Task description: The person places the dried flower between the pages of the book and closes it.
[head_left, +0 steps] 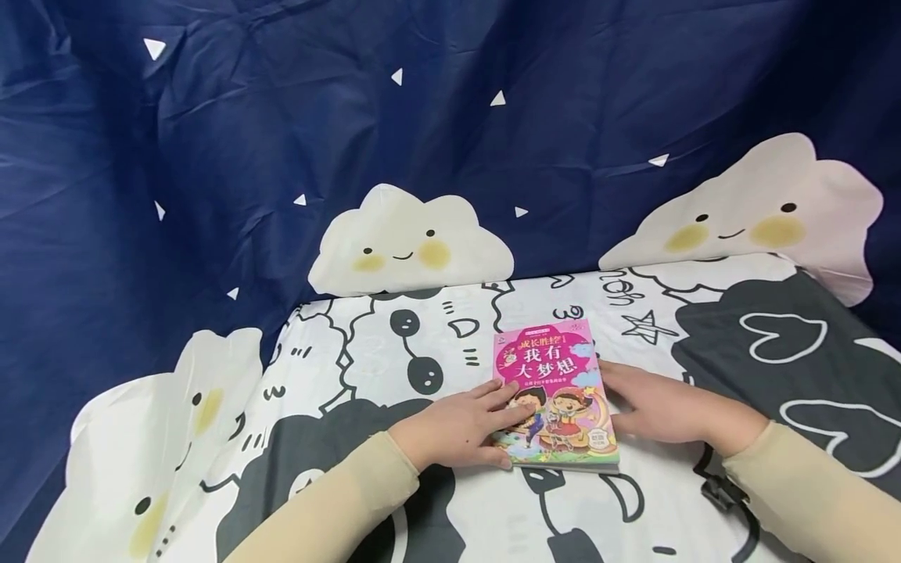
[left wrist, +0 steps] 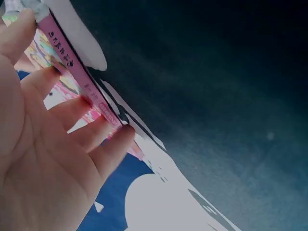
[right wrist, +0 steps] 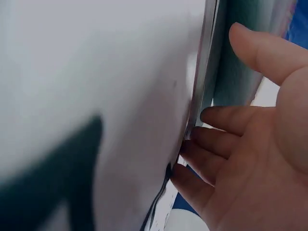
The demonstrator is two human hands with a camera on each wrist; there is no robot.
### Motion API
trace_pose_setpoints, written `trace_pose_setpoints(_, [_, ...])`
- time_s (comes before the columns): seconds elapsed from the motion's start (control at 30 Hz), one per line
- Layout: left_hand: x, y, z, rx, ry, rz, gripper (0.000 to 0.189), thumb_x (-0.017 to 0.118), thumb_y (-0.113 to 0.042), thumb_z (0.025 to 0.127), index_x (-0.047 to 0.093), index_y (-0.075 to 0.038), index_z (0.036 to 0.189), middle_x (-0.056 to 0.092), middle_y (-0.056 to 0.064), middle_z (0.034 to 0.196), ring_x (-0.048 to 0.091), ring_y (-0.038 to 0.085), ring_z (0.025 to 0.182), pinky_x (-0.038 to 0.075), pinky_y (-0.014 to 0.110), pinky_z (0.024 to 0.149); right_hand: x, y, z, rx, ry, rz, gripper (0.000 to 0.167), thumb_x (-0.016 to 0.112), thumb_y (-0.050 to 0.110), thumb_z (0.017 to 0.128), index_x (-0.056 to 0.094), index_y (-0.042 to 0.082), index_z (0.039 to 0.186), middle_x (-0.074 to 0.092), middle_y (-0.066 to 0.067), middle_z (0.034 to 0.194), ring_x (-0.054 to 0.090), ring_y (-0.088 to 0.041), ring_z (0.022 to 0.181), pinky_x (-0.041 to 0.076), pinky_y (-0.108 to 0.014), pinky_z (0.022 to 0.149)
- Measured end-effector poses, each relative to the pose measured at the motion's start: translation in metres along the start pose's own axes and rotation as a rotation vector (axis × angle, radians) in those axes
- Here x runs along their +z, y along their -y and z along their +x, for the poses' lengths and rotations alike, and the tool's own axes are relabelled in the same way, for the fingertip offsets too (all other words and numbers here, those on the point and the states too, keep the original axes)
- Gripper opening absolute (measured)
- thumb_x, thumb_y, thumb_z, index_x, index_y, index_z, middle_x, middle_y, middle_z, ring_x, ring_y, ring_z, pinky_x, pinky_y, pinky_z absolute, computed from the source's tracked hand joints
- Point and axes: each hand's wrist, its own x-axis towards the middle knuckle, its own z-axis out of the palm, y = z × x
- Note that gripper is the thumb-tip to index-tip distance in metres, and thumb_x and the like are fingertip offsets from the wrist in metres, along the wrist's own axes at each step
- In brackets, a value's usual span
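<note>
A pink children's book (head_left: pixel 552 367) with two cartoon children on its cover lies flat on the black-and-white printed cloth (head_left: pixel 394 344). My left hand (head_left: pixel 468 426) rests over its left edge, fingers spread onto the cover. In the left wrist view the pink spine (left wrist: pixel 79 79) shows, with the fingertips along it. Beside the right edge my right hand (head_left: pixel 662 403) lies with loosely extended fingers. The right wrist view shows the book's page edge (right wrist: pixel 203 67) near these fingertips; the thumb stands apart from it. Whether every fingertip touches the edge I cannot tell.
A dark blue curtain (head_left: pixel 232 141) with white triangles hangs behind the surface. Smiling white cloud shapes (head_left: pixel 415 242) border it at the back and left. A small black buckle-like piece (head_left: pixel 723 494) lies near my right sleeve.
</note>
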Motion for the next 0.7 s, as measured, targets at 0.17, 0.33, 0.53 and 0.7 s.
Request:
trace_pose_setpoints(0.17, [-0.002, -0.007, 0.002, -0.018, 0.004, -0.004, 0.08, 0.056, -0.067, 0.093, 0.026, -0.038, 0.161, 0.022, 0.004, 0.167, 0.019, 0.03, 0.153, 0.037, 0.038, 0.113, -0.006, -0.004, 0.008, 0.068, -0.011, -0.009, 0.065, 0.06, 0.013, 0.096, 0.035, -0.003, 0.154, 0.043, -0.022, 0.154, 0.039, -0.04, 0.142, 0.034, -0.057, 0.111])
trace_pose_setpoints(0.33, [-0.003, -0.01, 0.0, 0.021, -0.011, 0.046, 0.078, 0.057, -0.065, 0.094, 0.035, -0.03, 0.16, 0.029, 0.009, 0.164, 0.026, 0.034, 0.15, 0.035, 0.036, 0.114, -0.007, -0.007, 0.02, 0.125, 0.035, 0.034, 0.071, 0.057, 0.019, 0.097, 0.028, -0.008, 0.156, 0.042, -0.028, 0.152, 0.042, -0.044, 0.138, 0.036, -0.059, 0.108])
trace_pose_setpoints(0.53, [-0.002, -0.005, -0.002, 0.109, -0.055, -0.017, 0.065, 0.065, -0.057, 0.094, 0.048, -0.035, 0.153, 0.032, -0.003, 0.163, 0.027, 0.028, 0.15, 0.028, 0.032, 0.117, -0.01, -0.015, 0.035, 0.083, 0.086, 0.004, 0.066, 0.062, 0.024, 0.097, 0.041, -0.008, 0.151, 0.042, -0.029, 0.152, 0.036, -0.047, 0.141, 0.032, -0.061, 0.111])
trace_pose_setpoints(0.7, [-0.004, -0.005, 0.0, 0.165, -0.061, -0.056, 0.061, 0.067, -0.054, 0.093, 0.052, -0.036, 0.149, 0.033, -0.006, 0.163, 0.024, 0.026, 0.152, 0.025, 0.031, 0.118, -0.013, -0.02, 0.037, 0.093, 0.121, -0.016, 0.08, 0.072, 0.033, 0.091, 0.039, -0.006, 0.152, 0.036, -0.029, 0.156, 0.031, -0.048, 0.144, 0.03, -0.062, 0.111])
